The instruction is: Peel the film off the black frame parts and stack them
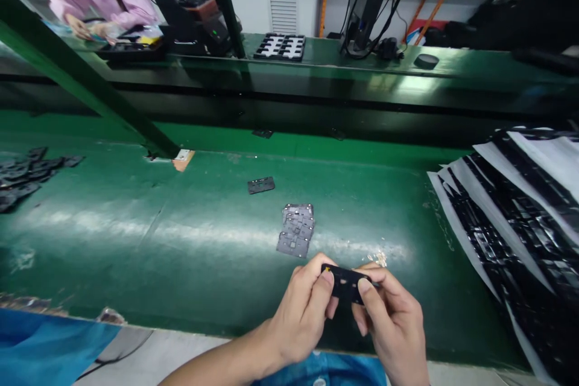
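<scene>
- In work: one small black plate [344, 292], held near the front edge of the bench [203, 277], just in front of the wearer.
- Left hand [301, 313]: fingers closed on the plate's left end, thumb on its upper face beside a small yellow spot [327, 269].
- Right hand [398, 316]: fingers gripping the right end, thumb pressed on the face. Undersides hidden; cannot tell what the other fingertips do there.
- Stage, as judged: this piece is mid-handling, not set down. Whether anything has been fixed to it or removed from it is too small to tell.
- Possibly done: an overlapping group of grey plates [296, 229] lies just beyond the hands, fairly orderly, perhaps finished pieces. Not certain; it could equally be supply.
- Unclear: a single dark plate [261, 185] lies apart, behind that group.
- Probably left: a loose heap of dark parts [27, 178] at far left, and fanned white-backed sheets carrying black pieces [511, 223] at right, neither touched by a hand.
- Estimate: well short of complete if the heap is waiting stock; no count possible.
</scene>
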The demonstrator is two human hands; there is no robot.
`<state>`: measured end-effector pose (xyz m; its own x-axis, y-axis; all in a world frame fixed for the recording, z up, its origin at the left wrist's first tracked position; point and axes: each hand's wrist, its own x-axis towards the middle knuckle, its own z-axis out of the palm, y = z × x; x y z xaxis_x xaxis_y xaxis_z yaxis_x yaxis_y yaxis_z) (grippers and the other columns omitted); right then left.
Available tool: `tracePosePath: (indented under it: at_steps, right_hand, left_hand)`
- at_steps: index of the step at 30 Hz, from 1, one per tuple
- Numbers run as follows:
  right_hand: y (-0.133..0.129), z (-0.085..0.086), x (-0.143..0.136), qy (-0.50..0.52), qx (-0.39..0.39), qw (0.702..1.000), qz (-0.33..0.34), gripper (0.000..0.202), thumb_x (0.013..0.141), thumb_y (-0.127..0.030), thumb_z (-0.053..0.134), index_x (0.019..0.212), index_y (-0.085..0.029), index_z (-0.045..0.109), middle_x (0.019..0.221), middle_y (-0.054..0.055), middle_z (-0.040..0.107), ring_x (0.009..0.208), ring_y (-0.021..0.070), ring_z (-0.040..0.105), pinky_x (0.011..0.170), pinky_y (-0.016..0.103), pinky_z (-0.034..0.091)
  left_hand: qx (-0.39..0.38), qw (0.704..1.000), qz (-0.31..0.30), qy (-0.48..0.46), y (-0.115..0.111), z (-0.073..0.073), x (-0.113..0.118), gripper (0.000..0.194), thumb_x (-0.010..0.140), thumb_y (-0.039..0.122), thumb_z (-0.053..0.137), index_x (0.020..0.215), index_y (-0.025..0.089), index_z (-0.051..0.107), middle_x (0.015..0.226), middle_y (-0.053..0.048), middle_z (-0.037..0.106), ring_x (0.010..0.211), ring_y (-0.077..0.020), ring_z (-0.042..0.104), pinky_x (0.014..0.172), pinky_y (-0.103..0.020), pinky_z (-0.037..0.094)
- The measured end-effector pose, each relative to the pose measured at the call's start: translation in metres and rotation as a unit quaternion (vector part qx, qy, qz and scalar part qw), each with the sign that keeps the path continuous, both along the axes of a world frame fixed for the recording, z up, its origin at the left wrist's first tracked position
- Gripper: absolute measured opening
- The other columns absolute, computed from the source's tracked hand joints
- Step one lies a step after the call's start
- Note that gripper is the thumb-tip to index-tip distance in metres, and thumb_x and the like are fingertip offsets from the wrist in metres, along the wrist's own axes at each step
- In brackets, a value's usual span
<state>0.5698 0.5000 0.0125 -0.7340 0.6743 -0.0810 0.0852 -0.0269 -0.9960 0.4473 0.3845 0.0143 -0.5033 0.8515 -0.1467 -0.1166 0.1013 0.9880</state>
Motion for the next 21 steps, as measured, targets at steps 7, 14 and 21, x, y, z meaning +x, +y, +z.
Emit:
tracePosePath:
  at_steps: [7,14,21]
  right_hand:
    - [0.002,-0.002,0.000,0.000,0.023,1.000,-0.001,0.020,0.106,-0.035,0.063,0.095,-0.020,0.068,0.068,-0.003,0.060,0.040,0.0070,0.053,0.041,0.018,0.042]
    - [-0.007,0.004,-0.002,-0.003,0.030,0.999,-0.037,0.017,0.105,-0.034,0.065,0.097,-0.021,0.070,0.070,-0.002,0.062,0.042,0.0068,0.051,0.042,0.019,0.041]
    - [-0.014,0.000,0.002,0.059,0.231,0.971,-0.008,0.023,0.101,-0.010,0.061,0.114,-0.022,0.075,0.091,0.005,0.068,0.070,0.0154,0.068,0.058,0.025,0.054]
  left_hand:
    - [0.001,1.000,-0.006,0.001,0.000,0.001,-0.002,0.045,0.115,0.048,0.031,0.087,0.020,0.053,0.058,0.006,0.050,0.051,-0.0093,0.046,0.059,-0.023,0.039]
    - [0.000,1.000,0.006,0.005,0.002,0.000,0.001,0.047,0.114,0.049,0.031,0.082,0.020,0.050,0.055,0.006,0.048,0.050,-0.0094,0.043,0.058,-0.024,0.037]
    - [0.024,0.993,0.067,-0.095,0.006,-0.011,0.009,0.047,0.110,0.053,0.037,0.078,0.021,0.049,0.056,0.007,0.040,0.050,-0.0098,0.034,0.050,-0.023,0.028]
